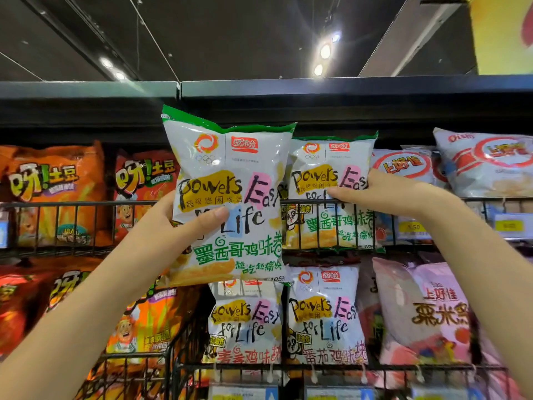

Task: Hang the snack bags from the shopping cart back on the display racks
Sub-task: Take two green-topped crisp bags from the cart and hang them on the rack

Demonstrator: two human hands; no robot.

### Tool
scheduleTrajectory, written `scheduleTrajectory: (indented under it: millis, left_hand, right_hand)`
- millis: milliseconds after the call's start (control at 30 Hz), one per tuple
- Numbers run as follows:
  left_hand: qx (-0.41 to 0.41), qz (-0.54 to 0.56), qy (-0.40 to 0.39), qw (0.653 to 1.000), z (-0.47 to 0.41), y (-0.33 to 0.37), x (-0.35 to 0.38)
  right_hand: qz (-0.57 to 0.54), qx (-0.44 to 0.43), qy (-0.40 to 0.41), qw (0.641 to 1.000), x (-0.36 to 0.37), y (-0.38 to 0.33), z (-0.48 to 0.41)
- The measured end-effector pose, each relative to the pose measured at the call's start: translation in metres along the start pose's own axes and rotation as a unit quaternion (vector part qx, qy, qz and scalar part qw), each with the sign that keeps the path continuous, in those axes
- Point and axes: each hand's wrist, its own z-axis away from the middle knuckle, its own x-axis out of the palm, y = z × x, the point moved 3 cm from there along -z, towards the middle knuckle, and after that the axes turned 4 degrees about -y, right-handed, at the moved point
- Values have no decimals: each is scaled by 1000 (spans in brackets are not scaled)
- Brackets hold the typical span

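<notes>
Room seems wanted; left hand (180, 226) grips snack bag (230, 168) just left of racked bag (326, 160); flat right hand (383, 192) pushes that back.

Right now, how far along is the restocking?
Done: one racked bag of the same kind sits behind the rail. In hand: the left hand grips a green bag raised before it; the right hand rests on the racked bag. Left: placing this bag; the cart is out of view, so the remainder is unknown.
</notes>
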Motion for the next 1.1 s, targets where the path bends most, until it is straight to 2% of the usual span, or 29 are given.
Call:
scheduleTrajectory:
  millis: [100,367,467,567,633,700,767,833,967,1100]
  left_hand:
    - [9,2,5,1000,3,1,5]
    - [22,-3,10,1000,2,13,11]
    - [34,9,17,999,-4,23,11]
    - [48,5,19,999,-15,30,8]
    - [52,5,38,998,-21,33,4]
    - [59,6,52,997,-27,37,2]
    - [78,7,60,995,-30,44,1]
    - [95,-1,54,994,-35,53,-2]
    - [94,92,23,991,-54,63,-20]
    - [144,-7,26,989,-60,71,-32]
  right_hand:
    - [-17,13,18,1000,2,-2,6]
    - [-105,11,164,981,13,-10,36]
    - [-42,-17,266,963,9,-14,43]
    - [19,-110,365,924,7,-42,64]
    - [-14,-165,344,924,9,-65,74]
    - [-128,-189,231,946,15,-87,74]
    - [-222,-204,148,942,21,-106,68]
    - [-249,-221,157,930,20,-121,60]
    - [-316,-229,210,896,12,-134,42]
    - [-339,-231,246,878,13,-145,30]
